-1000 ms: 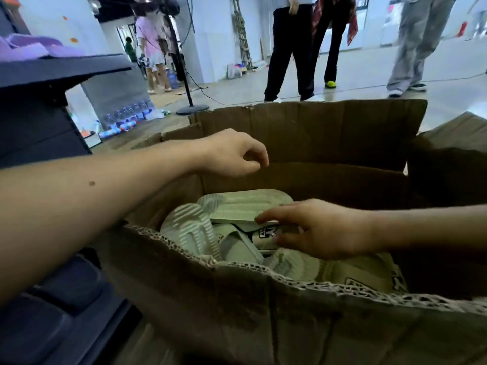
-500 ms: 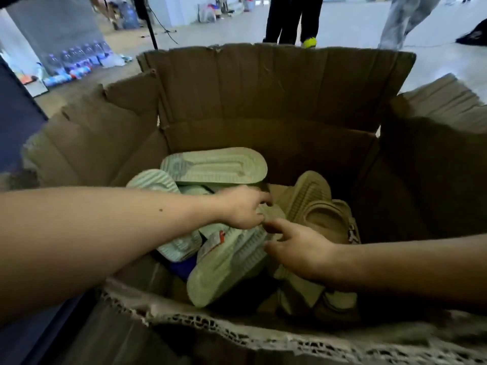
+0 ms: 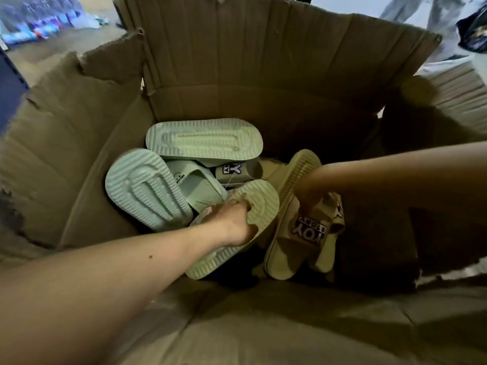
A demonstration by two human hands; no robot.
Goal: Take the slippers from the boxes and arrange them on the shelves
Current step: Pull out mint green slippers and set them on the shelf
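Gripping foam slippers inside a cardboard box (image 3: 237,61)

The left hand (image 3: 234,222) pinches the rim of a pale green slipper (image 3: 263,204), whose ribbed sole is turned up. Just right of it the right hand (image 3: 311,196), half hidden in shadow, curls round the strap of a tan slipper (image 3: 303,241). Beyond the left grip lie two more green soles (image 3: 204,140).

Dim overall, murky brown cast inside the cardboard box (image 3: 263,61). Brighter pale floor (image 3: 350,5) along the top edge, light coming from beyond the box. Heavy shadow at lower right of the box interior and under the right forearm (image 3: 395,175). Bottles (image 3: 31,35) at upper left smeared with blur. Wide-angle bending at the edges; left forearm (image 3: 92,285) at lower left is soft. Centre slipper soles (image 3: 204,139) fairly sharp.
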